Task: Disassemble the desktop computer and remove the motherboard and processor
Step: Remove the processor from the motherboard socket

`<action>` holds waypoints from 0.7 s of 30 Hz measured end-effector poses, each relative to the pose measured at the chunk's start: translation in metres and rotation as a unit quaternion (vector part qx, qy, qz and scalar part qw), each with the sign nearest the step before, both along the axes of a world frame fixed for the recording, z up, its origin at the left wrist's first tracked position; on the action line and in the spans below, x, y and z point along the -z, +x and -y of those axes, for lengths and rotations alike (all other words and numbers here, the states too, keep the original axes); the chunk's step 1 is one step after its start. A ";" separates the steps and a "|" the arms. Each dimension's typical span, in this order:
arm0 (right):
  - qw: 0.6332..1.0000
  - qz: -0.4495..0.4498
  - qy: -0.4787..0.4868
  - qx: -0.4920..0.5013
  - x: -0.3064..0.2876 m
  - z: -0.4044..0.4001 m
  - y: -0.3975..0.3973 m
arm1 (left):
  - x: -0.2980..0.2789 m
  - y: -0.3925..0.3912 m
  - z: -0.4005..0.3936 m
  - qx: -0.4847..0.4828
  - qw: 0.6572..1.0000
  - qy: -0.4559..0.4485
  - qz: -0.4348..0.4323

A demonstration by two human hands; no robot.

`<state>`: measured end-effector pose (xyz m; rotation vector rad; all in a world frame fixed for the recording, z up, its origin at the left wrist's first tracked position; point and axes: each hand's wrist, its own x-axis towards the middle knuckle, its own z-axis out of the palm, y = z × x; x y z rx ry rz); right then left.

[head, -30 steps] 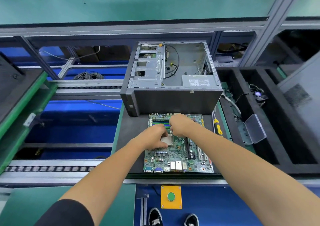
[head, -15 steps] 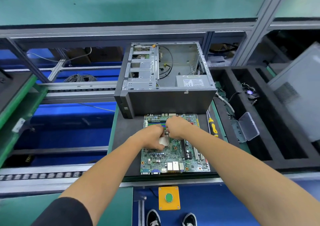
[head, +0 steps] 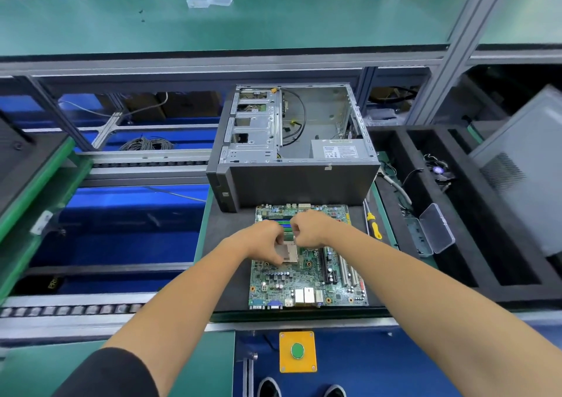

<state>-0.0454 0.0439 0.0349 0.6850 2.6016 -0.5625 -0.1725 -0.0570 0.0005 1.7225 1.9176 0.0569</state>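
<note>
— Where's the motherboard [head: 307, 278] right now?

— Flat on the dark mat [head: 228, 253] of the desk, just in front of the opened computer case [head: 292, 153], which lies on its side with its open face up. The board's far edge sits just beside the case's near wall, and its port connectors face the person.

— And the hands?

— Both are over the upper-left part of the board. The left hand [head: 263, 241] rests at the processor socket [head: 287, 252] — its fingers are curled down onto the socket's silvery metal frame, which looks tilted up at the far side. The right hand [head: 310, 229] sits just beside it, fingers curled into a loose fist above the green and blue memory slots [head: 286, 226]; whether it pinches a small lever or nothing, I cannot tell, since the fingertips are hidden under the hand.

— Is the processor itself visible?

— Only a metallic square between the two hands; chip or socket cover, I cannot tell.

— Anything else nearby?

— A yellow-handled screwdriver [head: 372, 226] lies on the mat to the right of the board. Further right, a clear plastic box [head: 431, 232] stands open in a black foam tray [head: 474, 244]. A yellow plate with a green button [head: 297, 351] is fixed below the desk edge.
</note>
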 end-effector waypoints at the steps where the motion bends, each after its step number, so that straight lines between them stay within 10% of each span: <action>1: 1.000 -0.008 -0.014 -0.002 -0.001 0.000 0.001 | -0.001 -0.002 0.001 -0.016 1.000 0.006 0.007; 8: 0.992 0.060 -0.092 -0.055 0.004 0.008 0.011 | -0.007 -0.011 0.003 -0.085 0.994 0.049 0.050; 21: 0.937 -0.070 -0.259 0.224 -0.014 -0.026 0.024 | -0.014 0.005 -0.023 -0.067 0.984 0.153 0.064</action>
